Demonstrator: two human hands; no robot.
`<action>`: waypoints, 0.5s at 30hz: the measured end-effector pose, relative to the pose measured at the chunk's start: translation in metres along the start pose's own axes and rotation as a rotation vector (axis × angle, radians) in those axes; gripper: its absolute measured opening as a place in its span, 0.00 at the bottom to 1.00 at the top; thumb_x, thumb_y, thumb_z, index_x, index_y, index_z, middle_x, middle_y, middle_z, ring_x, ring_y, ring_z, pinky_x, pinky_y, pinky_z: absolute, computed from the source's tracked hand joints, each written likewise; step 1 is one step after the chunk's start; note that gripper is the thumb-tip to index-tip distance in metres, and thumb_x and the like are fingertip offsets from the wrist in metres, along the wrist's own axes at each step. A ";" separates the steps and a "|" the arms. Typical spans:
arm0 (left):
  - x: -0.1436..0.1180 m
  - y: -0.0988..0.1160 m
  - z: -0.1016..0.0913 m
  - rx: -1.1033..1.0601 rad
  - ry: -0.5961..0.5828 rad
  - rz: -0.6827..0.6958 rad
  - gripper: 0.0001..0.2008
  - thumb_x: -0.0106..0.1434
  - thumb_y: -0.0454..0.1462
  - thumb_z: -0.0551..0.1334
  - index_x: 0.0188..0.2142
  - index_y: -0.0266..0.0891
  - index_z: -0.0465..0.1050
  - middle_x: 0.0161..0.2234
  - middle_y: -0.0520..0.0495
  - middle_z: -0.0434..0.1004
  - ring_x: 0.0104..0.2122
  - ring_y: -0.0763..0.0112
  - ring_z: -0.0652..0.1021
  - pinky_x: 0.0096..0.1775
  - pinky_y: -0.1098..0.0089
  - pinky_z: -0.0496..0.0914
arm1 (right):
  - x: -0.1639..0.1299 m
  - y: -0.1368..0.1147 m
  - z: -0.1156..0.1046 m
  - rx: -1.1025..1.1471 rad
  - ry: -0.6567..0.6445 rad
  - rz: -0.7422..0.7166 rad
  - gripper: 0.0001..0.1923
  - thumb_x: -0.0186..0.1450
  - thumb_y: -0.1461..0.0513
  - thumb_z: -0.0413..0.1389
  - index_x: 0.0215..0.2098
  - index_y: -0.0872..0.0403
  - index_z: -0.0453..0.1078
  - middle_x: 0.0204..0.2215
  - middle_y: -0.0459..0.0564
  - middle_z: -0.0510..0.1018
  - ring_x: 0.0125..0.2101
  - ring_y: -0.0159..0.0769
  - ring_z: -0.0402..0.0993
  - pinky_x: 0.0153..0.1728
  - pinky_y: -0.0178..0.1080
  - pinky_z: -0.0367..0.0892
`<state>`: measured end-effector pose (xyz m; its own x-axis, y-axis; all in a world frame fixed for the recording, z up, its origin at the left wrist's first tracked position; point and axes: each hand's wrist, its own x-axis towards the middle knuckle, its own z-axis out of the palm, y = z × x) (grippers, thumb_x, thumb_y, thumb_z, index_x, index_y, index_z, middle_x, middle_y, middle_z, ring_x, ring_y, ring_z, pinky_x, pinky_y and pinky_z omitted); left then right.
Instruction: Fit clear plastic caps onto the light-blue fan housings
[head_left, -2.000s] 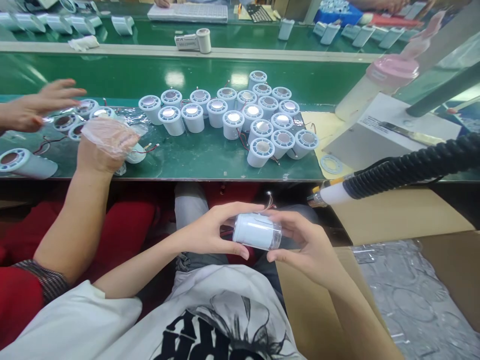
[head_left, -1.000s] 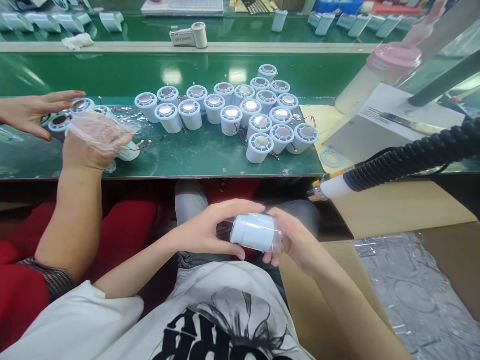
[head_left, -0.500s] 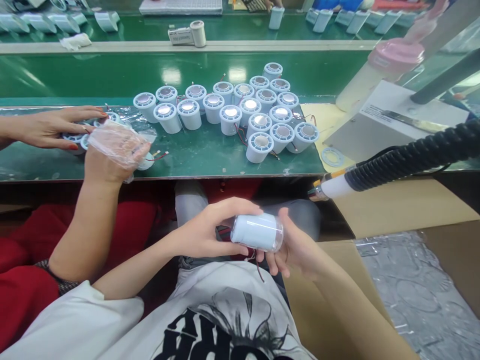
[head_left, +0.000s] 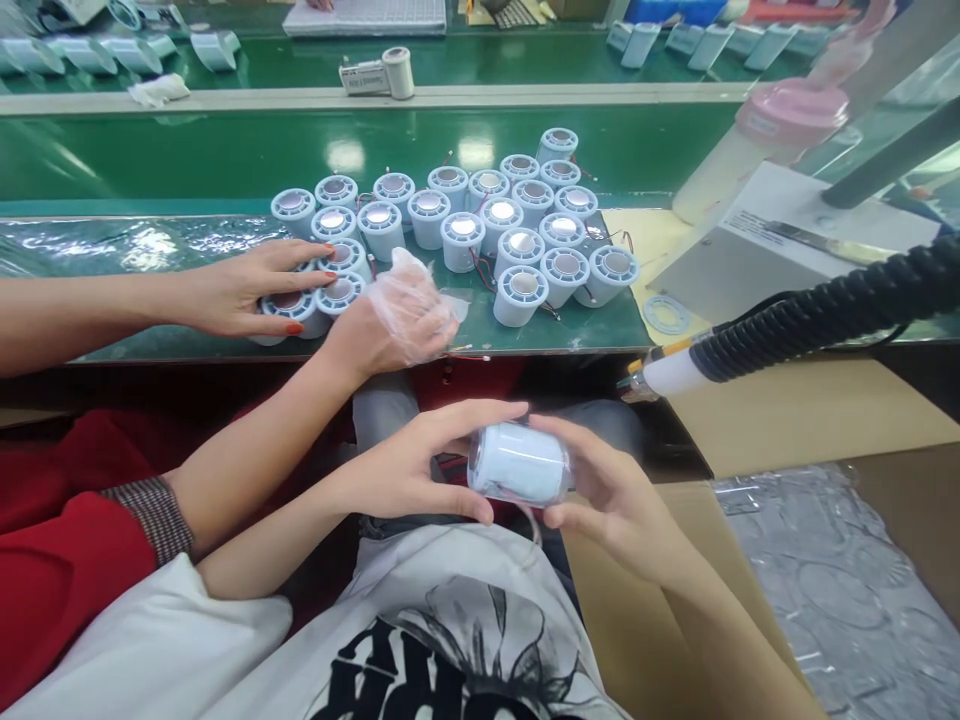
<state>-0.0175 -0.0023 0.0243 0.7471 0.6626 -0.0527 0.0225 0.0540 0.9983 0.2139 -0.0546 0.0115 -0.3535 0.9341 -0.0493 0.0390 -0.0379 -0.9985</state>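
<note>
Bench: green and glossy [head_left: 600,335], with a crowd of pale blue cans [head_left: 521,297] on it; most stand with their ringed ends up, thin wires trailing between some of them
Can in hand: you have one pale blue can [head_left: 517,462] lying sideways above your lap, just in front of your shirt; clear plastic [head_left: 568,475] shows around its right end; a wire loops beneath
Left hand: yours [head_left: 427,465] grips the can's left end, fingers over the top edge, thumb along the bottom
Right hand: yours [head_left: 611,490] curls round the other end, fingers at the top, thumb at the lower corner; so both hands have hold of it
Neighbour: on your left, a red-sleeved co-worker's bare hand [head_left: 247,290] spreads over several cans; their other hand [head_left: 409,315], wrapped in thin plastic, reaches beside them
Right side: a black hose [head_left: 825,305] slants over an open cardboard box [head_left: 802,415]; clear plastic pieces [head_left: 832,590] lie inside
</note>
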 end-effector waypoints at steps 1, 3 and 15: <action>0.000 0.001 0.000 0.001 -0.015 0.008 0.38 0.53 0.34 0.71 0.61 0.52 0.61 0.62 0.45 0.62 0.58 0.58 0.69 0.53 0.65 0.70 | 0.000 0.000 0.000 0.111 -0.006 0.053 0.29 0.59 0.58 0.65 0.57 0.43 0.64 0.52 0.51 0.75 0.46 0.44 0.76 0.42 0.42 0.76; -0.001 0.001 -0.001 -0.048 -0.036 -0.032 0.36 0.55 0.34 0.69 0.62 0.51 0.60 0.62 0.43 0.62 0.57 0.57 0.70 0.53 0.62 0.71 | -0.001 -0.002 0.000 0.238 -0.009 0.099 0.28 0.58 0.59 0.66 0.55 0.41 0.67 0.48 0.48 0.77 0.40 0.39 0.78 0.38 0.39 0.77; 0.019 -0.028 0.004 -0.389 0.004 -0.266 0.34 0.54 0.45 0.69 0.59 0.43 0.63 0.41 0.45 0.76 0.28 0.76 0.74 0.26 0.78 0.68 | -0.007 0.033 0.007 0.169 0.075 0.091 0.36 0.58 0.40 0.57 0.59 0.47 0.65 0.49 0.53 0.77 0.44 0.46 0.77 0.47 0.45 0.72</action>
<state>-0.0010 0.0060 -0.0047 0.7465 0.5906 -0.3065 -0.0379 0.4976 0.8666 0.2112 -0.0653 -0.0215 -0.2844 0.9479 -0.1436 -0.0919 -0.1761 -0.9801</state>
